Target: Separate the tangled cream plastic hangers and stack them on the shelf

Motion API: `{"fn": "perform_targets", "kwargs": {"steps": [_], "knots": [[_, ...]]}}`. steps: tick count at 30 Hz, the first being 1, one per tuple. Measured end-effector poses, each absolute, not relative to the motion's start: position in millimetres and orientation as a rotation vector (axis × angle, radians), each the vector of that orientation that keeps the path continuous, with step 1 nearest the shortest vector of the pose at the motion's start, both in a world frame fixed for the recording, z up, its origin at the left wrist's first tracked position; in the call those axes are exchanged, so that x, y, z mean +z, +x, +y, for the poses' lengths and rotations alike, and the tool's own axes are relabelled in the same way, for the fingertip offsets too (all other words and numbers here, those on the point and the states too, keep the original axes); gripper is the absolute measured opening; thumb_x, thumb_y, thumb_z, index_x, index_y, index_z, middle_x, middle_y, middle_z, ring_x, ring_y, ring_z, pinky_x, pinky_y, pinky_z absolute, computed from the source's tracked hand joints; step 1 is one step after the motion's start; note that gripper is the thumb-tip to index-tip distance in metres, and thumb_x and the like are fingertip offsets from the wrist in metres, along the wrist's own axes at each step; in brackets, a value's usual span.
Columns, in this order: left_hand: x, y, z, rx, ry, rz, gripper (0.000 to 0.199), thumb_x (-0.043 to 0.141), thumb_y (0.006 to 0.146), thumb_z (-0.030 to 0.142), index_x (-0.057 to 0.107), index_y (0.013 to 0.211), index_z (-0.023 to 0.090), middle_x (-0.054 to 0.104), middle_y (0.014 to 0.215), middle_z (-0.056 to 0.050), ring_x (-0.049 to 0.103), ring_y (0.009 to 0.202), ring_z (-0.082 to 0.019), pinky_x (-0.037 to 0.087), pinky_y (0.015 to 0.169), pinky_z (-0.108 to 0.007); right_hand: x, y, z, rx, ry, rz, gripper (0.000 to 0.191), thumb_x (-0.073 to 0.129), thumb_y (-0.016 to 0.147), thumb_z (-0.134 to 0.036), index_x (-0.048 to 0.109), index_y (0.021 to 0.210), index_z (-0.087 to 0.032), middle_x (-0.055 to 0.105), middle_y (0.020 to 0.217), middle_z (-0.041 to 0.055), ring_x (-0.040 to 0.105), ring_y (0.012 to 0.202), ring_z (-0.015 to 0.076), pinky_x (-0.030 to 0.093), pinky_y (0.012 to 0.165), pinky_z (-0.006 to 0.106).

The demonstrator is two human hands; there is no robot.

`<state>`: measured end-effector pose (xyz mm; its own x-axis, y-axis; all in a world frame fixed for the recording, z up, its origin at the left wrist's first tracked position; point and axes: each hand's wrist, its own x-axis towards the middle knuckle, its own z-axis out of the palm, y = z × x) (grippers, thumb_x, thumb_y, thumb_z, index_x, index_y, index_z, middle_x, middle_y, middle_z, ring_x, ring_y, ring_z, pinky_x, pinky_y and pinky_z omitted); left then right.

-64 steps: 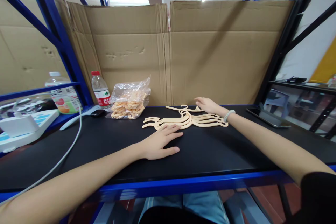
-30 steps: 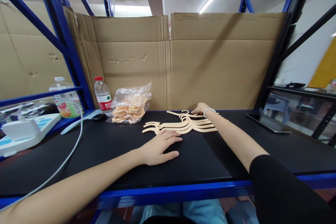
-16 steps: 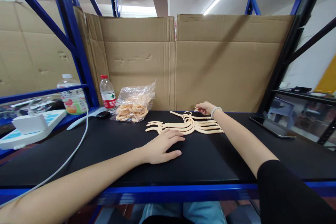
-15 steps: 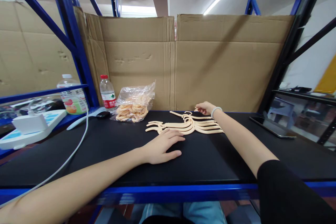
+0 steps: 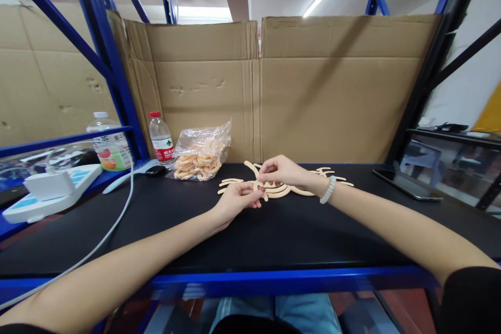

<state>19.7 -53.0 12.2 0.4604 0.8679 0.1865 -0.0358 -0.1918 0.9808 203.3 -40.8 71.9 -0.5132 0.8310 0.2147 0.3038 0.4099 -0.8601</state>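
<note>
Cream plastic hangers [image 5: 278, 194] lie in an overlapping row at the middle of the black tabletop [image 5: 297, 240]. My left hand [image 5: 238, 199] is closed, thumb and fingers pinching a cream hanger [image 5: 250, 168] just in front of the row. Its upper arm slants up between my two hands. My right hand [image 5: 285, 173], with a pale beaded bracelet on the wrist, pinches the same hanger from the right with bent fingers. Both hands partly cover the hanger and the row behind. Hanger ends show left of my left hand and beyond my right wrist.
A clear plastic bag of cream pieces [image 5: 199, 159] stands behind on the left, beside a red-capped water bottle [image 5: 161, 141]. A black phone-like device [image 5: 407, 183] lies at the right. A white cable [image 5: 127, 198] runs along the left. Cardboard [image 5: 336, 94] closes the back.
My right hand has come from the far right back to the middle, meeting my left hand. My left hand, flat before, has lifted and closed on a hanger now raised between both hands.
</note>
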Motion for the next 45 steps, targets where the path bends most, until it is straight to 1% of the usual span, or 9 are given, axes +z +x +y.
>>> {"fn": "perform_targets", "kwargs": {"steps": [4,7,9,12,18,24,34,40,45], "knots": [[15.1,17.6,-54.2,1.048,1.428,0.724,0.03,0.08,0.066,0.034,0.067,0.079,0.011,0.067,0.075,-0.004,0.059,0.06,-0.008,0.048,0.058,-0.017,68.6,216.5,-13.4,0.856,-1.079,-1.954,0.018,0.058,0.085,-0.026,0.066,0.077,-0.013,0.066,0.069,0.0044,0.057,0.056,0.0091,0.044,0.049,0.018],[17.8,16.6,-53.3,1.106,1.327,0.729,0.029,0.08,0.066,0.031,0.064,0.078,0.011,0.068,0.075,-0.005,0.062,0.062,-0.009,0.051,0.063,-0.019,64.4,251.7,18.4,0.392,-1.362,-1.983,0.014,0.056,0.083,-0.012,0.068,0.089,-0.014,0.071,0.082,0.0061,0.064,0.073,0.0119,0.05,0.069,0.021],[19.7,16.5,-53.4,1.122,1.268,0.725,0.026,0.079,0.068,0.028,0.062,0.079,0.011,0.069,0.079,-0.007,0.065,0.065,-0.011,0.052,0.068,-0.02,57.2,275.4,33.3,0.301,-1.477,-1.982,0.016,0.06,0.077,-0.008,0.07,0.089,-0.012,0.071,0.087,0.0101,0.066,0.081,0.0173,0.05,0.078,0.026],[22.1,16.2,-54.2,1.135,1.223,0.723,0.023,0.075,0.073,0.025,0.058,0.08,0.012,0.07,0.086,-0.009,0.067,0.07,-0.013,0.053,0.07,-0.021,39.7,297.3,43.0,0.277,-1.573,-2.037,0.013,0.069,0.07,-0.012,0.072,0.083,-0.012,0.072,0.085,0.0107,0.067,0.08,0.0218,0.051,0.074,0.029],[20.9,12.5,-51.8,1.186,1.173,0.705,0.024,0.074,0.075,0.026,0.054,0.077,0.013,0.07,0.083,-0.009,0.068,0.072,-0.014,0.053,0.076,-0.023,15.7,299.6,52.1,0.157,-1.605,-2.096,0.007,0.066,0.074,-0.015,0.07,0.069,-0.015,0.071,0.075,0.0058,0.065,0.071,0.0177,0.047,0.067,0.024],[19.9,9.7,-48.6,1.246,1.16,0.674,0.033,0.082,0.063,0.02,0.056,0.082,0.012,0.069,0.073,-0.006,0.066,0.07,-0.012,0.052,0.076,-0.022,32.7,300.3,49.8,-0.017,-1.599,-2.024,0.004,0.064,0.076,-0.016,0.068,0.076,-0.014,0.069,0.073,0.0055,0.062,0.067,0.0168,0.042,0.059,0.024],[26.9,6.1,-48.2,1.316,1.132,0.67,0.034,0.085,0.054,0.019,0.064,0.079,0.01,0.066,0.07,-0.003,0.065,0.069,-0.012,0.051,0.069,-0.021,46.4,284.7,-38.6,-0.289,-1.345,-2.139,0.01,0.053,0.081,-0.009,0.057,0.082,-0.019,0.065,0.082,0.0031,0.058,0.074,0.0177,0.039,0.064,0.027],[29.2,6.5,-50.8,1.357,1.114,0.693,0.036,0.086,0.052,0.02,0.066,0.08,0.011,0.066,0.069,-0.002,0.065,0.07,-0.013,0.051,0.073,-0.022,36.3,288.4,-50.2,-0.198,-1.299,-2.158,0.012,0.052,0.084,-0.012,0.056,0.093,-0.019,0.064,0.086,0.004,0.059,0.076,0.0181,0.041,0.068,0.027],[26.4,6.2,-47.0,1.347,1.123,0.711,0.037,0.088,0.05,0.026,0.065,0.076,0.011,0.064,0.067,0.0,0.061,0.064,-0.009,0.049,0.066,-0.018,37.8,292.1,-51.7,-0.164,-1.205,-2.179,0.004,0.05,0.085,-0.017,0.053,0.085,-0.019,0.06,0.081,0.0038,0.055,0.071,0.0172,0.04,0.066,0.027]]}}
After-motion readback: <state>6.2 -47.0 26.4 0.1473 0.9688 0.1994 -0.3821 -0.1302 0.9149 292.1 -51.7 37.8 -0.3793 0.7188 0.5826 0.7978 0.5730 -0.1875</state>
